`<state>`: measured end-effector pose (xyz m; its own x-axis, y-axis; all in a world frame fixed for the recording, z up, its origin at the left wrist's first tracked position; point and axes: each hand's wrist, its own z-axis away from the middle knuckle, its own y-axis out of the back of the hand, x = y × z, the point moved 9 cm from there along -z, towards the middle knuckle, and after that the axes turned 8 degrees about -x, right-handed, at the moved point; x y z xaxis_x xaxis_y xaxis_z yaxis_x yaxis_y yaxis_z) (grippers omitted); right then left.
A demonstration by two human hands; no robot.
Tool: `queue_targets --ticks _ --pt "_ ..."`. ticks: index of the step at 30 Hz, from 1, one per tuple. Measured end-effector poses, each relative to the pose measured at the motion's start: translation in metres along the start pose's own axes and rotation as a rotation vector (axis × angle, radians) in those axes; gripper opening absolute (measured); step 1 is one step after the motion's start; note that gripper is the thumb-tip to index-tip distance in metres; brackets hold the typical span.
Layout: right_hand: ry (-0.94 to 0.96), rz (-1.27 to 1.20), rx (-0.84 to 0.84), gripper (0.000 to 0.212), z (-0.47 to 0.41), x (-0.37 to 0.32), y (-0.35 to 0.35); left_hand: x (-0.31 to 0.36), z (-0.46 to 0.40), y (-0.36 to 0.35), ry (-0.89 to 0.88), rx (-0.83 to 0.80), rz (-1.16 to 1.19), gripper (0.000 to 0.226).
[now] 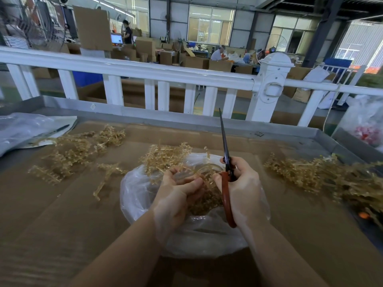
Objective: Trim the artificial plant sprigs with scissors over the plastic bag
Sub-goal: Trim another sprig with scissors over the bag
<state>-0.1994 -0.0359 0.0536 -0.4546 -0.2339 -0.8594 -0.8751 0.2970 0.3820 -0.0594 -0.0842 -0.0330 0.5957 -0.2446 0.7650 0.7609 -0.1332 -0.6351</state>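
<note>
From the head camera, the left hand (178, 191) curls its fingers around a tan sprig (165, 158) whose head fans out toward twelve o'clock, held over the clear plastic bag (134, 189) at the centre of the cardboard-covered table (62, 214). The right hand (242, 189) grips the red-handled scissors (227, 172), blades pressed together and pointing to twelve o'clock. More loose sprigs (72, 154) lie at ten o'clock, and a larger heap (323, 175) at three o'clock. A white fence (145, 73) runs behind the table.

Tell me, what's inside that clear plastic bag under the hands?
The plastic bag holds tan sprig trimmings, visible between the left hand and right hand. The hands cover the rest.
</note>
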Motion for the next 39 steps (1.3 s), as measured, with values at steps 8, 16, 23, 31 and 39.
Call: queue_targets --ticks 8,16,23,31,39 --pt "-0.01 0.228 -0.042 0.024 0.001 0.001 -0.003 0.018 0.001 0.003 -0.2 -0.023 -0.2 0.052" --pt "0.056 0.278 -0.038 0.018 0.002 -0.002 -0.005 0.004 -0.005 0.002 -0.058 -0.097 -0.169 0.028" --pt "0.116 0.357 -0.177 0.012 0.011 0.008 -0.021 0.004 -0.005 0.015 -0.079 -0.035 -0.147 0.031" --pt "0.142 0.621 -0.238 0.034 0.024 0.036 -0.032 0.008 -0.006 0.015 -0.186 -0.078 -0.073 0.028" --pt "0.187 0.65 -0.168 0.038 0.032 0.037 -0.031 0.007 -0.004 0.019 -0.225 -0.076 -0.059 0.028"
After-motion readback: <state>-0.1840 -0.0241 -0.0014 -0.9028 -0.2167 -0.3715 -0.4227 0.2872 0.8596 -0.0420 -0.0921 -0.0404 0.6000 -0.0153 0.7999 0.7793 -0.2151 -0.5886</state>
